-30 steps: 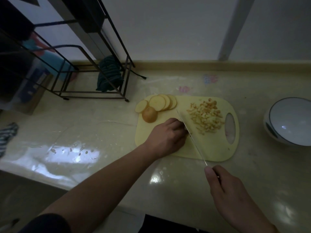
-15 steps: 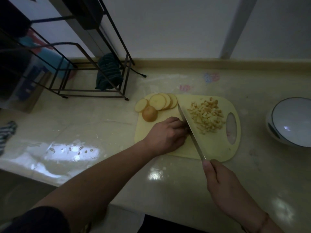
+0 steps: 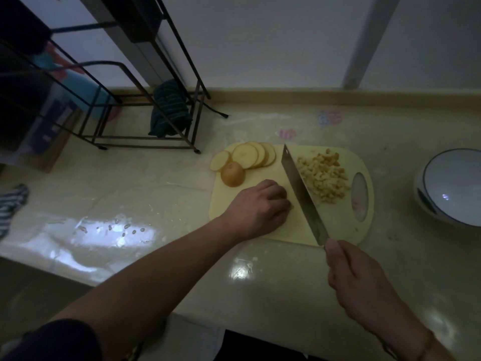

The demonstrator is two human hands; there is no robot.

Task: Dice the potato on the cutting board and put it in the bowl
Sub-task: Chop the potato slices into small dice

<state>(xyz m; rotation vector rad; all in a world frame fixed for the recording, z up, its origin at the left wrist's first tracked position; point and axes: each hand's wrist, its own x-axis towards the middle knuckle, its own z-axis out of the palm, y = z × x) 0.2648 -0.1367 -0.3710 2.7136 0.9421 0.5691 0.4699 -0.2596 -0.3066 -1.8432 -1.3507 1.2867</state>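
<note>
Dim overhead view of a pale stone counter (image 3: 260,295) with a yellow cutting board (image 3: 335,225) lying flat near its back edge. The left hand (image 3: 257,208) rests knuckles-up on the board's near left part, its fingers curled down over something beneath them; whatever they hold is hidden under the hand. The right hand (image 3: 356,280) is closed round the handle of a knife (image 3: 302,194), whose broad blade runs diagonally from the board's near edge up toward its far edge, tilted so that its flat face shows, just beside the left fingertips. To the right of the blade, a heap of diced potato (image 3: 322,175) lies on the board next to the oval handle hole. At the board's far left corner, a fan of round potato slices (image 3: 250,157) overlaps the edge, with a rounded potato end piece (image 3: 233,173) in its skin touching them. The bowl (image 3: 458,188), white with a dark rim, stands on the counter well apart to the right, cut off by the frame edge. A black wire rack (image 3: 145,100) stands at the back left, holding a dark striped cloth (image 3: 169,110).
</note>
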